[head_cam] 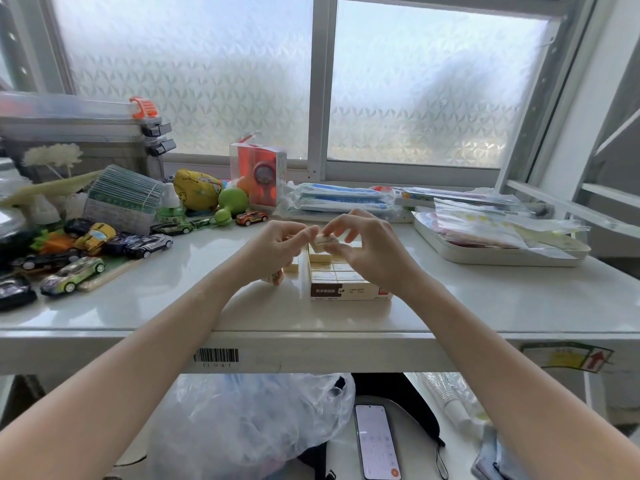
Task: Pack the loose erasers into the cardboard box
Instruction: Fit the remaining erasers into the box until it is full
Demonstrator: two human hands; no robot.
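A low cardboard box (349, 292) with a brown label stands on the white table, its rows filled with several cream erasers (332, 270). Just above its far end my left hand (277, 245) and my right hand (367, 247) meet, both pinching one cream eraser (323, 241) between fingertips. Loose erasers (290, 266) lie on the table left of the box, partly hidden under my left hand, one (275, 279) near my left wrist.
Toy cars (72, 273) and other toys crowd the table's left side. A white tray (498, 256) of plastic bags sits at right, packets along the window sill behind. Under the table lie a plastic bag (249, 420) and a phone (375, 441).
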